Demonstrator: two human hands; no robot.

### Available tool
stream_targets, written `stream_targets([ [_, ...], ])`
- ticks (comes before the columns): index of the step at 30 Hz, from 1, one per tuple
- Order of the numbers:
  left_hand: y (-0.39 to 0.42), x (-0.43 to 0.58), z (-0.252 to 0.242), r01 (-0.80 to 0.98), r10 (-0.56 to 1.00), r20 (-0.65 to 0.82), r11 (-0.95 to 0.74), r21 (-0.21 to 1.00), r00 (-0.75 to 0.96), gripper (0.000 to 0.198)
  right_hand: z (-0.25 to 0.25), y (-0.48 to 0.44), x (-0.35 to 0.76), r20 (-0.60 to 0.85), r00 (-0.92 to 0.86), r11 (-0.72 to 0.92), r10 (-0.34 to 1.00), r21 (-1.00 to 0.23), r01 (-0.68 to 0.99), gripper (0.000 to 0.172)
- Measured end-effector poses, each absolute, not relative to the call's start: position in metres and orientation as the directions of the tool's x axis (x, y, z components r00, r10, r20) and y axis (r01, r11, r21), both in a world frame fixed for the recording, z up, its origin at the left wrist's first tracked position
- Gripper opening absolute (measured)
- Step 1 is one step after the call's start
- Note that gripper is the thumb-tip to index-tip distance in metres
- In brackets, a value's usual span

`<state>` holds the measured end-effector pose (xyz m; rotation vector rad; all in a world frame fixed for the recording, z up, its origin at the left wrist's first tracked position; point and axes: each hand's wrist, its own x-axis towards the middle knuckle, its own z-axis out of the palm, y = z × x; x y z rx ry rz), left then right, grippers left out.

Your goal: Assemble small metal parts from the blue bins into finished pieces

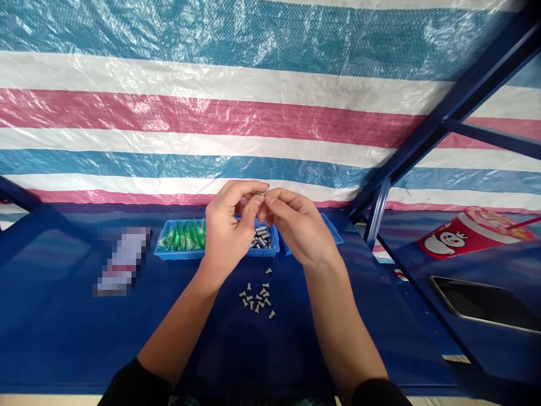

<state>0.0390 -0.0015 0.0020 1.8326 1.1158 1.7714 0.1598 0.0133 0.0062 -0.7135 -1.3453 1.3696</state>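
Observation:
My left hand (231,217) is raised above the bins, its thumb and index finger pinched on a small shiny metal piece (261,193). Fingertips of my right hand (293,217) close in on the same piece from the right, and the two hands meet there. Most of the piece is covered by fingers, so its exact kind does not show. Below the hands, several short screws (258,299) lie in a loose cluster on the blue table (262,358). Behind my hands, a blue bin (267,252) holds grey metal cylinders (262,238).
Left of my hands stands a blue bin (180,255) of green packets (183,235). Another blue bin (333,228) is partly hidden behind my right hand. A blurred packet (124,259) lies left. At right are a metal frame (376,211), a red cup (456,237) and a phone (486,304).

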Motion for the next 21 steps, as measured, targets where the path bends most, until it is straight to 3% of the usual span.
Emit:
stream_targets([
  [8,-0.001,0.041,-0.001,0.268,0.763,0.633,-0.589,0.763,-0.126,0.012,0.001,0.017,0.157,0.137,-0.333,-0.005,0.933,-0.92,-0.393,0.023],
  [13,0.0,0.039,-0.003,0.187,0.768,0.616,-0.588,0.787,-0.178,0.006,0.0,0.017,0.153,0.109,-0.284,-0.029,0.953,-0.896,-0.443,0.018],
  [17,0.001,0.034,0.0,0.088,0.817,0.563,-0.556,0.826,-0.126,0.012,0.003,0.014,0.155,0.282,-0.118,0.233,0.952,-0.919,-0.318,0.01],
  [21,0.003,0.027,0.003,-0.011,0.897,0.441,-0.441,0.897,-0.028,0.018,0.006,0.008,0.16,0.537,-0.062,0.54,0.841,-0.841,0.039,0.004],
])
